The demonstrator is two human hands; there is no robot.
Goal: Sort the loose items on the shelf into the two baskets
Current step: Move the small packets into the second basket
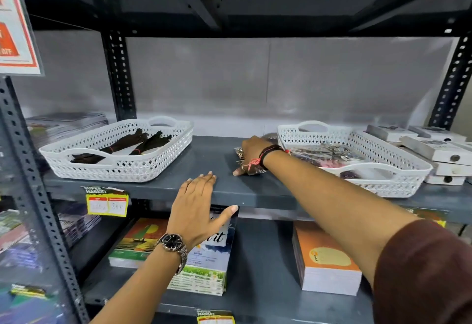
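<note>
Two white lattice baskets stand on the grey shelf [204, 160]. The left basket [120, 168] holds dark bundles tied with red bands [127, 143]. The right basket [398, 183] holds clear packets of small shiny items [329, 153]. My right hand [251, 152] lies palm down on a pile of such packets [238, 153] on the shelf just left of the right basket, fingers curled over it. My left hand [198, 201] rests flat on the shelf's front edge with fingers apart and the thumb under the lip, holding nothing.
White boxes [434, 152] are stacked right of the right basket. Magazines [63, 124] lie behind the left basket. Notebook stacks [324, 260] sit on the lower shelf. Perforated uprights [118, 73] frame the bay, and a yellow price tag [107, 202] hangs on the edge.
</note>
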